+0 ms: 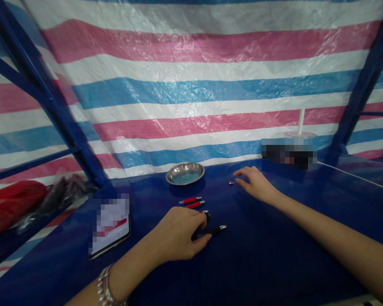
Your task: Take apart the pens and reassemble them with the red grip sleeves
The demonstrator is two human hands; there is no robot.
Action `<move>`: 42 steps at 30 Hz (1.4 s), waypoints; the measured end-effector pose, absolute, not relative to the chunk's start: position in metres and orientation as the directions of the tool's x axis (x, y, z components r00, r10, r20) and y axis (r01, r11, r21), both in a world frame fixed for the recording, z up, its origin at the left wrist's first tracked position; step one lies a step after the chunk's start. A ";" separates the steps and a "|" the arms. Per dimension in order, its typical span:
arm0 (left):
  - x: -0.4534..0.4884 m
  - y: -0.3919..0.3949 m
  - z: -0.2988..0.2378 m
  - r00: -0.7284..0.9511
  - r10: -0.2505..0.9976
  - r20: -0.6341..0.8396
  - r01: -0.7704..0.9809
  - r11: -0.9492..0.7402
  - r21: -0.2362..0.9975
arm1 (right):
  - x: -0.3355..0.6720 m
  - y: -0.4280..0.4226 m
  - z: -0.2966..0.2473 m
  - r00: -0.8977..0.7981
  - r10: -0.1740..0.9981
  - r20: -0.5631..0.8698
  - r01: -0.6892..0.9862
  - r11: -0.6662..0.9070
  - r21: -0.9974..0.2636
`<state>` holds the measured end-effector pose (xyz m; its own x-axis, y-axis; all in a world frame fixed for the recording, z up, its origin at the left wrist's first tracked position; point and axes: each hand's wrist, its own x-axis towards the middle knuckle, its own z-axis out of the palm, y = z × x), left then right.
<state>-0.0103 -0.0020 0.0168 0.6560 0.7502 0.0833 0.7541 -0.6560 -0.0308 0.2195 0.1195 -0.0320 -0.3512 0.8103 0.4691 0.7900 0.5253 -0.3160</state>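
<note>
My left hand (178,233) rests on the blue table (258,255) with its fingers curled round a black pen (214,230) that lies flat, its silver tip pointing right. Two red pens (191,202) lie just beyond that hand. My right hand (255,183) reaches out over the table, fingers spread, fingertips beside a small silver piece (231,183) and not gripping it. A bracelet (104,287) sits on my left wrist.
A round metal dish (185,173) stands at the back near the striped tarp wall. A phone or tablet (110,231) lies at the left. Red and dark bundles (19,204) sit on the left shelf. A white cable (354,175) runs along the right.
</note>
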 end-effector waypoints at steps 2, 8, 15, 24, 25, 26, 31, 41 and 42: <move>-0.011 0.000 0.016 0.628 0.770 0.113 0.777 -0.627 -0.056 | 0.223 0.124 -0.036 -0.355 0.818 0.452 0.799 0.517 -0.308; -0.015 0.005 0.014 0.546 0.825 0.145 0.838 -0.533 -0.120 | 0.218 0.122 -0.047 -0.498 0.795 0.346 0.776 0.586 -0.232; -0.017 0.004 0.012 0.547 0.826 0.139 0.837 -0.539 -0.093 | 0.215 0.121 -0.048 -0.524 0.775 0.354 0.768 0.609 -0.198; -0.017 0.003 0.014 0.563 0.816 0.128 0.826 -0.561 -0.061 | 0.218 0.124 -0.049 -0.456 0.792 0.406 0.821 0.550 -0.150; -0.017 0.002 0.014 0.566 0.815 0.127 0.824 -0.563 -0.061 | 0.219 0.124 -0.049 -0.456 0.793 0.405 0.821 0.550 -0.154; -0.017 0.002 0.015 0.566 0.815 0.125 0.824 -0.563 -0.060 | 0.219 0.125 -0.049 -0.455 0.793 0.404 0.820 0.551 -0.158; -0.017 0.001 0.017 0.550 0.828 0.104 0.835 -0.546 -0.071 | 0.219 0.124 -0.047 -0.446 0.790 0.420 0.809 0.557 -0.188; -0.019 0.002 0.015 0.553 0.830 0.071 0.832 -0.547 -0.092 | 0.191 0.077 -0.020 -0.567 0.707 0.422 0.467 0.698 -0.543; -0.018 0.003 0.015 0.550 0.831 0.080 0.834 -0.544 -0.093 | 0.189 0.072 -0.018 -0.584 0.701 0.409 0.448 0.698 -0.559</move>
